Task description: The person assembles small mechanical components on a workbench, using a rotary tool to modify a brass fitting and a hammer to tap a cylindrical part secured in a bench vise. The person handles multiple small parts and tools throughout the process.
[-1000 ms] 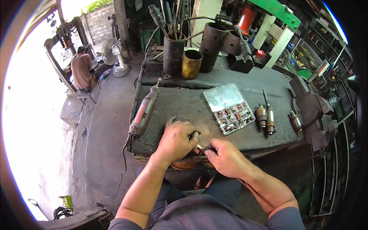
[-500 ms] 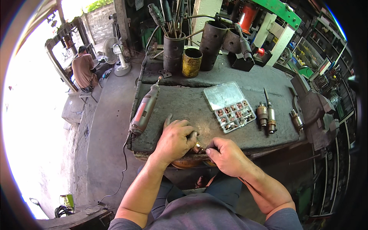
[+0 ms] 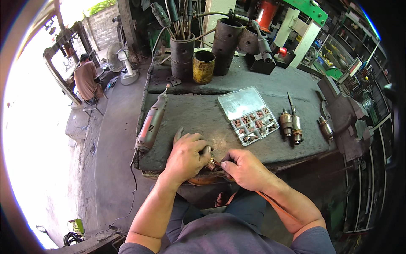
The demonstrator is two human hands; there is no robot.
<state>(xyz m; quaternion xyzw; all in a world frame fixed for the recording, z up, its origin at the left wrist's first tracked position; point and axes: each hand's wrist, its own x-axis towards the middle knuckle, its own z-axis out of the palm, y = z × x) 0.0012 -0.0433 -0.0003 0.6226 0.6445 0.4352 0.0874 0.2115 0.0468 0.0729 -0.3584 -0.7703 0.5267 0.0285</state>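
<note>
At the near edge of the workbench, my left hand is closed around a small motor armature with a shiny copper end, most of it hidden under the fingers. My right hand is closed in a pinch, its thumb and forefinger against the copper end. What those fingertips grip is too small to make out. Left of my hands lies a grey rotary tool with a small pink grinding tip pointing away. Beyond my right hand sits an opened clear compartment box of small pink and dark bits.
Several armatures lie at the right, near a heavy bench vise. Metal tubes of tools and a yellow can stand at the back. The rotary tool's cord hangs off the left edge. A person sits far left near a fan.
The whole view has shifted, so the bench and its things appear slightly farther left. Both hands stay together at the bench edge around the armature, with little movement.
</note>
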